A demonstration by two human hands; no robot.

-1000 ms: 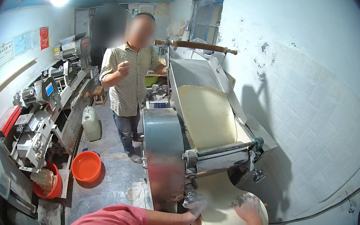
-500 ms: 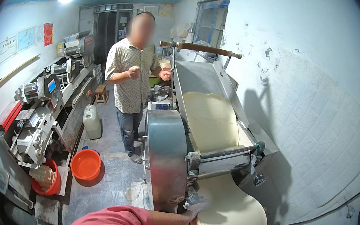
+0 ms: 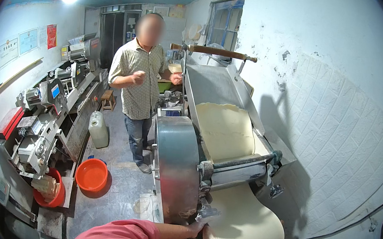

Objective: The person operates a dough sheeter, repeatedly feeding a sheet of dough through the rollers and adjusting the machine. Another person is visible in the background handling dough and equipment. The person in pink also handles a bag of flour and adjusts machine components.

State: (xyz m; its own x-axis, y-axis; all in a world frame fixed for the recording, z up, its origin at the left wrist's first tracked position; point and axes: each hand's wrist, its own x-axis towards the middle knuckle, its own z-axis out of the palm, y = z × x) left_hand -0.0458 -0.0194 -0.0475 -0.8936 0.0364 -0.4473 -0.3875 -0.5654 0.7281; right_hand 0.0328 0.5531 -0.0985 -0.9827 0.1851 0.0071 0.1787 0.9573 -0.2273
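Pale dough in a wide sheet winds into a thick roll (image 3: 245, 225) at the front of a metal dough-rolling machine (image 3: 175, 160). At the roll's left end is my left hand (image 3: 197, 226), its fingers fairly straight and laid against the dough's edge, partly blurred. My left arm comes in under a red sleeve. Only a small skin-coloured patch shows past the roll's right edge; my right hand cannot be made out clearly. Higher up, another dough sheet (image 3: 226, 128) lies on the sloping metal chute (image 3: 212, 82), running down to the rollers.
A person (image 3: 137, 75) in a patterned shirt stands left of the machine, one hand by its side. An orange basin (image 3: 92, 175), a white jerrycan (image 3: 98, 130) and a wooden stool (image 3: 108, 99) stand on the floor. More machines (image 3: 54, 99) line the left wall.
The dough sheet on the chute has slid down, and its upper edge sits lower. My left hand has shifted slightly left along the roll's end. The other person's raised hand has dropped a little.
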